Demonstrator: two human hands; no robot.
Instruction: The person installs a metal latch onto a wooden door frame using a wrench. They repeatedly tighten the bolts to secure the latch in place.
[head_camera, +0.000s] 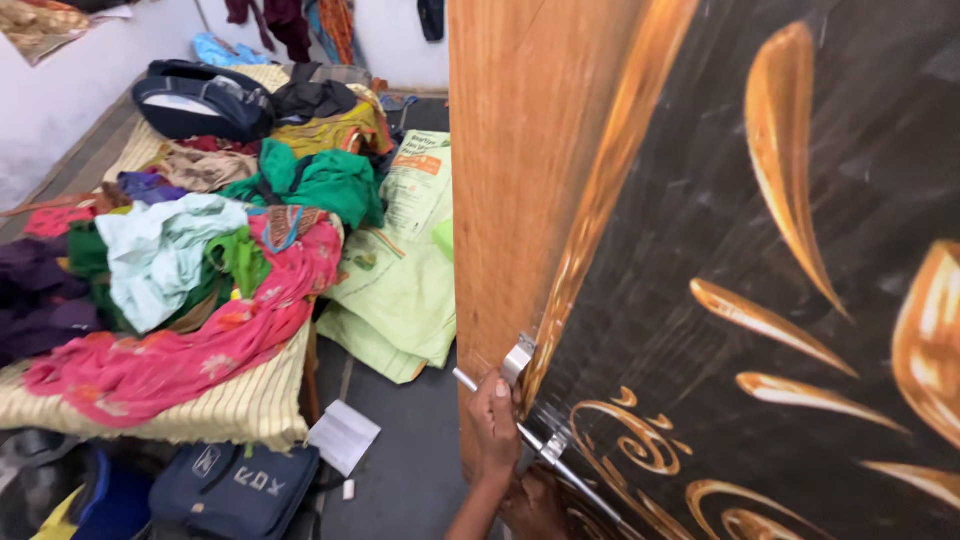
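Observation:
A tall wooden cupboard door with a dark panel and gold swirl patterns fills the right side. A long silver bar handle runs slantwise along its edge, fixed by metal brackets. My left hand is wrapped around the bar between two brackets, thumb pressed near the upper one. My right hand shows only partly at the bottom edge, in shadow just below the left hand and close to the lower stretch of the bar; its grip is hidden.
A bed with a striped cover carries a heap of clothes and a dark bag. Green sacks lie on the floor beside it. A blue bag and a white paper lie below.

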